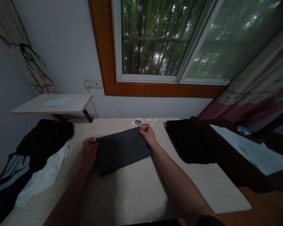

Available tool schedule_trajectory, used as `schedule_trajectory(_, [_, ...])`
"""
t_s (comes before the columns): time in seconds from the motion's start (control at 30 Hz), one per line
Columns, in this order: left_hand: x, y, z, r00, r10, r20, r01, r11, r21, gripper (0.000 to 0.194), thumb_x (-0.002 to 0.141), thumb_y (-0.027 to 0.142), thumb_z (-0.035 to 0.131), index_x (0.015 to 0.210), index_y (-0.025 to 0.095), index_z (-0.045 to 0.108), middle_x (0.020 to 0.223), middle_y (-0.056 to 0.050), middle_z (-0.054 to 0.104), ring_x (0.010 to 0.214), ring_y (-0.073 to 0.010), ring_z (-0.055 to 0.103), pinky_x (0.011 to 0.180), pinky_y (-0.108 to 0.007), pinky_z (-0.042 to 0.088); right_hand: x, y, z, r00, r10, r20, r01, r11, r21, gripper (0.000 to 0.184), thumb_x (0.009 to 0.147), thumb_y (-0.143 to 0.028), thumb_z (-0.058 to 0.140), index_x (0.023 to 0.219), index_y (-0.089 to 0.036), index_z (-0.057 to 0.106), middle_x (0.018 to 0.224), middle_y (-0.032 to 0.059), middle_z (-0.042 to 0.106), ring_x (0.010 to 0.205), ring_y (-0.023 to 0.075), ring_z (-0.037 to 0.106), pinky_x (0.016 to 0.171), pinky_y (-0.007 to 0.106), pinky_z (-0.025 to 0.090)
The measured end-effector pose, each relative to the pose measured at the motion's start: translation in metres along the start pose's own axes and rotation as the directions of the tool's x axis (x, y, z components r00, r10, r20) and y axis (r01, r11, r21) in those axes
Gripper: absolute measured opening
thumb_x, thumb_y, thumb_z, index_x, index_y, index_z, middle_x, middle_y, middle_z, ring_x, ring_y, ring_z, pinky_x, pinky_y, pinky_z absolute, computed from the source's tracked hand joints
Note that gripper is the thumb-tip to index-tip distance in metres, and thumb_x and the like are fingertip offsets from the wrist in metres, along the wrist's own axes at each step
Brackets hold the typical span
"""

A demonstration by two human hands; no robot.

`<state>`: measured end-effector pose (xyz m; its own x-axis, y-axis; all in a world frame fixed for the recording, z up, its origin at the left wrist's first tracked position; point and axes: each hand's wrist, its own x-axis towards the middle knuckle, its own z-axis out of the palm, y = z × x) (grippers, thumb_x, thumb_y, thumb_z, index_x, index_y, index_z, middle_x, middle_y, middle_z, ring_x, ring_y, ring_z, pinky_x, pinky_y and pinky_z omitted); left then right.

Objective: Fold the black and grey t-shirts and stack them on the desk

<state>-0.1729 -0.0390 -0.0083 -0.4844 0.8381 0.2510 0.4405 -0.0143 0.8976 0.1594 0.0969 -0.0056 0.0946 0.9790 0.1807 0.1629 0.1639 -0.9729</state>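
A dark grey piece of cloth (122, 151), folded into a neat rectangle, lies slightly slanted on the pale wooden desk (136, 191). My left hand (90, 150) pinches its far left corner, fingers curled in. At the far right corner, my right hand (147, 134) has thumb and fingers closed on the edge. The cloth's exact garment kind does not show. To the right lies a folded black cloth (191, 141), apart from my right hand.
A heap of black clothing (47, 135) with a grey-white print and a white garment (49, 172) lies at left. Behind it stands a small raised shelf (33, 106) with a paper on it. A round cable hole (138, 122) sits near the back edge; a white sheet (252, 150) lies at far right.
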Motion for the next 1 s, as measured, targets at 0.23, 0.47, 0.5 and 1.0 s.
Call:
schedule_trajectory(0.23, [0.000,0.003,0.000,0.999,-0.042,-0.001,0.042,0.999,0.018,0.041,0.086,0.041,0.062,0.120,0.025,0.047,0.102,-0.003,0.062,0.089,-0.0213,0.067,0.082,-0.040,0.057,-0.003,0.000,-0.002,0.999,0.031,0.027,-0.031,0.999,0.012,0.047,0.065,-0.035,0.071,0.108,-0.024,0.055,0.083,-0.0033,0.067,0.080,0.0175,0.066,0.082,0.033,0.052])
schedule_trajectory(0.47, [-0.012,0.031,-0.009,0.926,0.377,-0.026,-0.341,0.863,0.372,0.032,0.093,0.034,0.053,0.119,0.018,0.060,0.117,-0.014,0.061,0.109,-0.0290,0.061,0.101,-0.052,0.051,-0.012,-0.032,-0.010,0.976,-0.202,0.081,0.218,0.914,-0.341,0.036,0.077,-0.016,0.061,0.113,-0.020,0.064,0.111,0.0071,0.070,0.105,0.0221,0.066,0.099,0.040,0.050])
schedule_trajectory(0.5, [-0.016,0.041,-0.009,0.894,0.446,0.037,-0.418,0.804,0.424,0.031,0.094,0.031,0.051,0.120,0.019,0.062,0.118,-0.013,0.063,0.115,-0.0301,0.060,0.106,-0.053,0.047,-0.016,-0.041,-0.009,0.961,-0.251,0.119,0.278,0.867,-0.414,0.036,0.078,-0.013,0.059,0.113,-0.019,0.065,0.114,0.0089,0.070,0.109,0.0233,0.065,0.102,0.041,0.048])
schedule_trajectory(1.0, [-0.048,0.059,0.055,0.782,0.373,0.500,-0.624,0.466,0.627,0.054,0.102,0.037,0.036,0.149,0.013,0.049,0.158,-0.016,0.045,0.147,-0.0322,0.041,0.119,-0.055,0.034,-0.078,-0.053,0.035,0.727,-0.268,0.632,0.667,0.496,-0.556,0.050,0.104,-0.040,0.046,0.147,-0.017,0.054,0.153,0.0136,0.052,0.142,0.0273,0.047,0.121,0.049,0.033])
